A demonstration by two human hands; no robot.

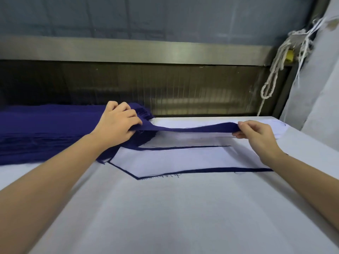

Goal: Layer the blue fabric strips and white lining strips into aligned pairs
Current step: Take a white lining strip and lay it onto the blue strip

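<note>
Currently both hands are gripping one blue strip (192, 127) between them. The left hand (119, 121) is reaching forward on a bare, straight forearm, knuckles up, fingers curled down and pinching the strip's left end against the thumb. It is hovering over the right end of the blue stack (45, 129), and whether it is touching the stack cannot be told. The right hand (256, 136) is coming in from the right with its wrist bent, thumb on top and fingers curled beneath, pinching the strip's right end.

The strip is hanging raised above the table (165, 217), sagging a little in the middle and casting a shadow on the white surface below it. Just nearer the person, a white lining (174, 160) is lying flat on another blue piece, whose edge (220, 169) is showing as a thin border along the near and far sides and round the pointed left end. Loose threads are sticking out along its near edge. The stack is lying along the table's far left, with frayed ends at its right.

A small blue mark (281, 124) near the table's far right corner is too small to read. Behind the table a metal rail (128, 50) is running across, and white cords (275, 70) are hanging at the right beside a grey cloth (321, 88).
</note>
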